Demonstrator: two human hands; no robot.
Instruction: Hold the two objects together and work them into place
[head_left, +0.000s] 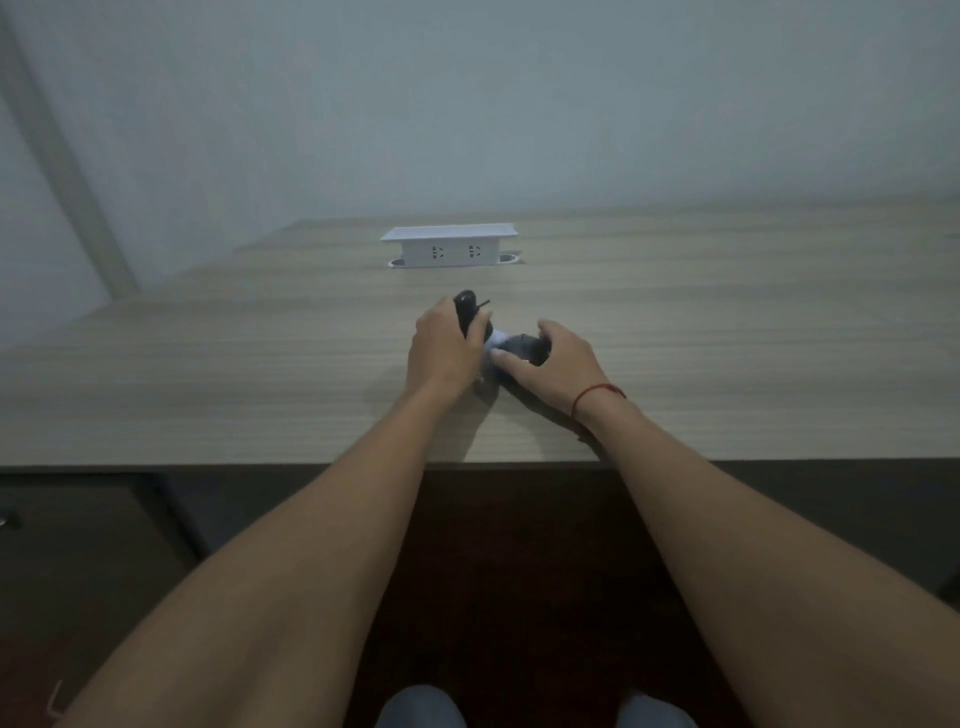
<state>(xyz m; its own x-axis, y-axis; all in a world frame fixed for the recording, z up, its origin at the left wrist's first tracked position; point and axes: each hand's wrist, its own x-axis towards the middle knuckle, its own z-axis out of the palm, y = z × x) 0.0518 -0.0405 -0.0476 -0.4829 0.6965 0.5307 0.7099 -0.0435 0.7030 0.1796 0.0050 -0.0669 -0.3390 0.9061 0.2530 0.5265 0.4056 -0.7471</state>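
While both hands meet over the middle of the desk, these points are noted:

Dark object, left: a small black rounded item (466, 307) is held upright in the left hand (441, 353), its top standing clear above the knuckles; a thin dark stub or wire is seen jutting from it to the right. What it is cannot be told.

Dark object, right: a second dark, rounded piece (525, 349) is covered from above by the right hand (550, 364), low over the desk; whether it rests on the surface cannot be told.

Pale piece: something whitish (497, 340) is seen between the two dark objects, touching or joining them; its form is blurred.

Left hand: fingers are curled round the black item in a firm grip.

Right hand: fingers are bent over the second dark piece and the thumb is pressed at its near side, so it is judged to be gripped.

Progress: the two parts are held close together but are not seen as one closed body; the work is judged to be under way, with the joining or parting not yet finished.

Wrist: a red string (597, 395) is worn on the right wrist.

Desk: a wood-grain desk top (727, 338) bears the work.

Socket box: a white pop-up outlet unit (449, 247) stands further back, well apart from the hands.

Knees: blue cloth (421, 709) is seen at the bottom edge.
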